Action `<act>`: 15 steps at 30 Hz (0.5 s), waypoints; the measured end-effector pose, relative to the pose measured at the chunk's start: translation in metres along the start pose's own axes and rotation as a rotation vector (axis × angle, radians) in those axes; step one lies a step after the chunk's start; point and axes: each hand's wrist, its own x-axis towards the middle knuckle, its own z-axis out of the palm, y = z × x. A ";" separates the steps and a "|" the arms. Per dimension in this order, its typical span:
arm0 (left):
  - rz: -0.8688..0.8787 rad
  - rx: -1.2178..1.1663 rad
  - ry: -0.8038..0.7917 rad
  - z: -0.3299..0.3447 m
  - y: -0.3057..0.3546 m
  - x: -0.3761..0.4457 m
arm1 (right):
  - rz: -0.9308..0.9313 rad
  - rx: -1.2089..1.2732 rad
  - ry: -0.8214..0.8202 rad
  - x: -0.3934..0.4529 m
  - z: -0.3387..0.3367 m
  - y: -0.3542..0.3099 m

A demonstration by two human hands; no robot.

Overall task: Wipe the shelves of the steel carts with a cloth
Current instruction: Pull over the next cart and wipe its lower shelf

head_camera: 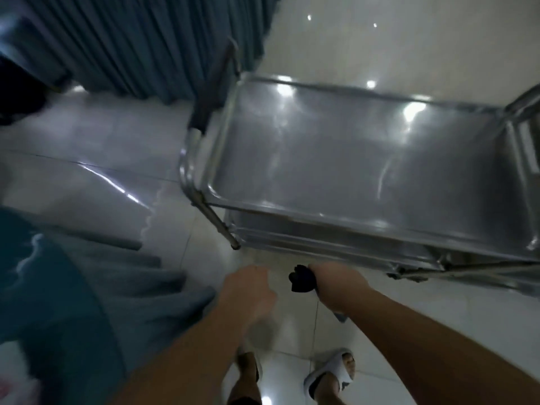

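- Right hand (336, 283) grips a dark bunched cloth (302, 278), fingers curled round it; held low in front of the cart, just below its near edge and off the steel.
- Left hand (248, 290) holds nothing; fingers look loosely curled, blur hides detail. It hangs beside the cloth, apart from it.
- Shiny steel cart with a raised-rim tray top (365, 159) stands on the pale glossy tiled floor (102, 147), just ahead of the person's feet in white slides (330, 375).
- Top shelf: bare, reflective, faint streaks. Can't tell whether that's wipe marks or glare.
- Lower shelf (306, 232): only its front edge shows under the top tray; condition unknown.
- Progress, my read: cloth isn't on any surface now, so this is between passes. Lower shelf likely left, given the hand height. Only one cart in view.
- Grey-blue pleated curtain (140, 45) hangs behind the cart on the left.
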 end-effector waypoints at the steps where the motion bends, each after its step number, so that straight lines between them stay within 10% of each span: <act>1: -0.011 0.002 0.023 -0.017 -0.010 -0.014 | -0.036 -0.023 0.028 -0.009 -0.018 -0.018; 15: -0.146 -0.161 0.353 -0.175 -0.171 -0.116 | -0.374 -0.204 0.315 -0.056 -0.208 -0.262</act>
